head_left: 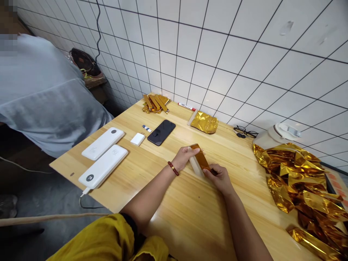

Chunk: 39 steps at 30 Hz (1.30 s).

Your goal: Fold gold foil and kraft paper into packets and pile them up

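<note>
While left hand point(185, 156) and right hand point(219, 177) pinch gold strip point(201, 160) ends | phone point(161, 132) well apart

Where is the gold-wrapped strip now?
In the head view, the gold-wrapped strip is at the centre of the table, gripped between the left hand and right hand, this side of the black phone.

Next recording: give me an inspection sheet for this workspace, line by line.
Surface: wooden table, pale grain.
Job's things: gold strip lying on a pale block.
Clutter: near power bank, far power bank, charger, phone, stack of gold strips, red marker, foil packet, glasses, crumpled gold foil.
Hands: left hand and right hand each grip one end of the gold strip.
Cables: white cable at the near power bank; black cable on the wall.
Surroundings: tiled wall; person at left; bag.
</note>
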Available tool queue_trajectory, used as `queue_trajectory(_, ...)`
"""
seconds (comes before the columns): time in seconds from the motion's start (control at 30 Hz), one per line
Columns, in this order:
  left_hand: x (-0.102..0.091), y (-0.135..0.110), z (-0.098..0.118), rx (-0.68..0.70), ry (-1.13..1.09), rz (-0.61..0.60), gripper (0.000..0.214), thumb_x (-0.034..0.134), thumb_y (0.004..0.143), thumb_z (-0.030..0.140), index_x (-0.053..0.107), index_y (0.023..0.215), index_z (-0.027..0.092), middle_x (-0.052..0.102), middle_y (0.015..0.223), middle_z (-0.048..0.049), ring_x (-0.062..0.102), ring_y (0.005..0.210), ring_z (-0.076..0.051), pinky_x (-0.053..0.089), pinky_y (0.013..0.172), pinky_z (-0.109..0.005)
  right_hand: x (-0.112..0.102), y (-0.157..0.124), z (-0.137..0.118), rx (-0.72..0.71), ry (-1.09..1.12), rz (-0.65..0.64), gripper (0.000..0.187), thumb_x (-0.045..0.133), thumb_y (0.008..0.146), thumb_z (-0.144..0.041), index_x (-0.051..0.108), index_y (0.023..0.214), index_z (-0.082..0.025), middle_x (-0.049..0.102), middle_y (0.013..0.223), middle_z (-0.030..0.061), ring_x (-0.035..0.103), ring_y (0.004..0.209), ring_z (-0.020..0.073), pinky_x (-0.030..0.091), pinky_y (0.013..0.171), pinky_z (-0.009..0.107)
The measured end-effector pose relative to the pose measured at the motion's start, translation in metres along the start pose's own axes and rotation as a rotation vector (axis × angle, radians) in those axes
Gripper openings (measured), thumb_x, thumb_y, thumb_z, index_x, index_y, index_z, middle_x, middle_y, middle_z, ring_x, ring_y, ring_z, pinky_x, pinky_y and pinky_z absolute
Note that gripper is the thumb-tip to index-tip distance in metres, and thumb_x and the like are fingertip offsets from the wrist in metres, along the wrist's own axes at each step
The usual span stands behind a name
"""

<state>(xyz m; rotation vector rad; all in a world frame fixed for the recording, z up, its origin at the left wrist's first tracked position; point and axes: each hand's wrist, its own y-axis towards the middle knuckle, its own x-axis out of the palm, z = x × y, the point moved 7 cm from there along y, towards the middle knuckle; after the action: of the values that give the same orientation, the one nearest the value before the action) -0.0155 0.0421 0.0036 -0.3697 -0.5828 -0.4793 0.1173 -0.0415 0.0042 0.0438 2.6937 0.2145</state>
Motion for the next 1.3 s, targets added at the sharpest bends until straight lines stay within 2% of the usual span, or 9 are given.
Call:
queue_trajectory(0.13, -0.011, 0.003, 0.001, 0.013, -0.022, 0.098, 0.039, 0.081, 0.06, 0.045, 0.072, 0.07, 0.008, 0.07, 0.066, -0.0082, 0.062, 0.062, -0.016, 0.047, 0.067, -0.03, 0.006, 0.002, -0.014, -0.098, -0.121, -0.083, 0.043, 0.057, 0.088, -0.038, 0.04, 0.053, -0.019, 0.032, 0.053, -0.0042, 0.03, 0.053, 0.0101, 0.026, 0.054, 0.027)
queue_trajectory(0.4, -0.024, 0.009, 0.009, 0.098, -0.133, 0.201, 0.034, 0.081, 0.06, 0.041, 0.07, 0.07, 0.011, 0.068, 0.067, -0.0032, 0.058, 0.061, -0.012, 0.044, 0.063, -0.025, 0.0, 0.003, -0.007, -0.018, -0.033, -0.037, 0.043, 0.05, 0.09, -0.044, 0.038, 0.056, -0.02, 0.033, 0.058, -0.0032, 0.033, 0.057, 0.0115, 0.027, 0.057, 0.027)
queue_trajectory(0.53, -0.014, 0.007, 0.003, 0.035, -0.09, 0.093, 0.046, 0.082, 0.057, 0.051, 0.07, 0.076, 0.011, 0.068, 0.07, -0.0042, 0.059, 0.063, -0.013, 0.045, 0.066, -0.027, -0.003, 0.001, 0.006, 0.077, 0.084, 0.001, 0.04, 0.053, 0.089, -0.046, 0.043, 0.06, -0.02, 0.034, 0.061, -0.0031, 0.033, 0.058, 0.0114, 0.027, 0.055, 0.026)
queue_trajectory(0.67, 0.002, 0.002, -0.012, -0.037, 0.117, -0.066, 0.051, 0.088, 0.048, 0.043, 0.071, 0.083, 0.009, 0.071, 0.078, -0.0072, 0.063, 0.073, -0.018, 0.047, 0.076, -0.032, -0.006, 0.0, 0.011, 0.118, 0.165, 0.042, 0.036, 0.054, 0.088, -0.046, 0.05, 0.065, -0.019, 0.039, 0.063, -0.0025, 0.036, 0.06, 0.0117, 0.03, 0.056, 0.025)
queue_trajectory(0.8, 0.006, -0.001, -0.018, -0.017, 0.21, -0.078, 0.045, 0.083, 0.057, 0.043, 0.073, 0.085, 0.009, 0.072, 0.08, -0.0081, 0.063, 0.072, -0.018, 0.048, 0.076, -0.033, -0.003, 0.001, 0.006, 0.066, 0.161, -0.008, 0.034, 0.058, 0.086, -0.046, 0.052, 0.066, -0.019, 0.042, 0.064, -0.0017, 0.038, 0.061, 0.0123, 0.033, 0.058, 0.026)
queue_trajectory(0.9, 0.005, -0.001, -0.019, -0.022, 0.2, -0.084, 0.042, 0.083, 0.057, 0.042, 0.073, 0.083, 0.009, 0.072, 0.078, -0.0075, 0.063, 0.069, -0.017, 0.049, 0.074, -0.032, -0.001, 0.002, 0.001, 0.027, 0.11, -0.016, 0.039, 0.058, 0.085, -0.049, 0.052, 0.062, -0.019, 0.044, 0.063, -0.0006, 0.04, 0.061, 0.0133, 0.035, 0.059, 0.027)
queue_trajectory(1.0, -0.001, 0.002, -0.016, -0.007, 0.158, -0.023, 0.04, 0.084, 0.056, 0.041, 0.072, 0.078, 0.01, 0.071, 0.074, -0.006, 0.062, 0.065, -0.015, 0.048, 0.069, -0.03, -0.001, 0.003, -0.001, 0.004, 0.076, -0.022, 0.045, 0.057, 0.085, -0.053, 0.051, 0.056, -0.019, 0.045, 0.061, 0.0002, 0.041, 0.06, 0.0138, 0.035, 0.058, 0.027)
queue_trajectory(1.13, -0.013, 0.005, -0.005, 0.035, 0.007, 0.138, 0.039, 0.085, 0.054, 0.043, 0.07, 0.068, 0.01, 0.068, 0.065, -0.0039, 0.059, 0.059, -0.012, 0.046, 0.064, -0.027, 0.0, 0.003, -0.004, -0.007, 0.055, -0.037, 0.048, 0.057, 0.083, -0.056, 0.049, 0.053, -0.019, 0.044, 0.058, 0.0, 0.04, 0.058, 0.0136, 0.035, 0.056, 0.027)
queue_trajectory(1.3, -0.016, 0.004, 0.007, 0.052, -0.12, 0.181, 0.036, 0.086, 0.052, 0.04, 0.068, 0.064, 0.01, 0.065, 0.061, -0.0031, 0.057, 0.056, -0.012, 0.045, 0.061, -0.026, 0.0, 0.003, -0.002, 0.001, 0.043, -0.05, 0.05, 0.057, 0.083, -0.057, 0.045, 0.051, -0.02, 0.039, 0.056, -0.0003, 0.036, 0.056, 0.013, 0.033, 0.054, 0.027)
